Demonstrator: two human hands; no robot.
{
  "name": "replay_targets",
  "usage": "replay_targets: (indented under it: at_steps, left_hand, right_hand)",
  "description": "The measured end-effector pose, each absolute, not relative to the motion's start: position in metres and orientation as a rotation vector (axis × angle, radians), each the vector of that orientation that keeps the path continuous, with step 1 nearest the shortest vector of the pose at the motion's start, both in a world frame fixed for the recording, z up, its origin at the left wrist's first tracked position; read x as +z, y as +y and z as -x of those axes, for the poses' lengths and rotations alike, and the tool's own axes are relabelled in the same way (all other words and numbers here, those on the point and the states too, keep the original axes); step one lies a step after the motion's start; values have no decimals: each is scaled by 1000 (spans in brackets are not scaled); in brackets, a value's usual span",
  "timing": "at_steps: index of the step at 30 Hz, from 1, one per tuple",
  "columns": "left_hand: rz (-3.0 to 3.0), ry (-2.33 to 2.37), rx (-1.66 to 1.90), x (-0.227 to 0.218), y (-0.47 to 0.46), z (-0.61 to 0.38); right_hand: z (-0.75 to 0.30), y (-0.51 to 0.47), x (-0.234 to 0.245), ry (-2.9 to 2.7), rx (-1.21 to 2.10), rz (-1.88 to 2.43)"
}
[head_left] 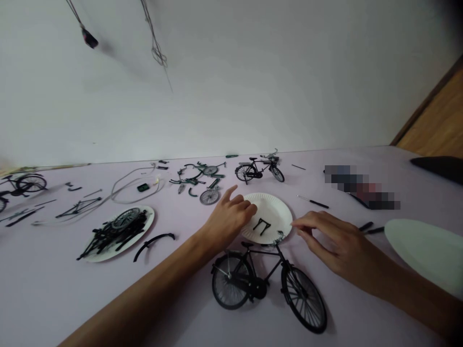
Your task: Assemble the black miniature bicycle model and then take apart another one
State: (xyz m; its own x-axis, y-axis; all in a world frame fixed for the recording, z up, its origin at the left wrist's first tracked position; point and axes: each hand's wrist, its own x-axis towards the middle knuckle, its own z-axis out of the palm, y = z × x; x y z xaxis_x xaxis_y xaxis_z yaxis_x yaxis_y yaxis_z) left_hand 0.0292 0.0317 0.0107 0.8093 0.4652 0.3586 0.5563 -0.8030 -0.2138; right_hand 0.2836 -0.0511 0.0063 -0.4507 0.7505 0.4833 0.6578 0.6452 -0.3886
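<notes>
A lilac work table (173, 323) carries an assembled black model bicycle (258, 289) just below the hands. Between the hands lies a paper plate (277, 212) bearing a small black U-shaped part (262, 225). The left hand (229, 219) is half-curled on the plate's rim, any grip indeterminate. The right hand (334, 241) is loosely open, fingertips near the opposite rim, holding nothing visible.

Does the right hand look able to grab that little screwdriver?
Probably yes. The right hand is close below the small screwdriver, and no part lies between them. The paper plate sits off to the hand's side, not in the way.
</notes>
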Motion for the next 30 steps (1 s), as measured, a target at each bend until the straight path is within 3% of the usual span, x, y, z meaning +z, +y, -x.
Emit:
replay_targets:
  at_steps: [11, 16, 22, 30]
  left_hand:
    - [2883, -615, -783, 54, -38, -40]
    - [2928, -575, -716, 56, -39, -38]
    - [2873, -1008, -544, 42, -8, -6]
    - [3140, -937, -425, 45, -16, -10]
  right_hand:
    - [-272, -73, 14, -2146, 325, 1026]
    - [-276, -71, 19, -2217, 449, 1130]
    - [-283, -62, 14, -2219, 679, 1423]
    - [-271, -71, 30, -2177, 948, 1350]
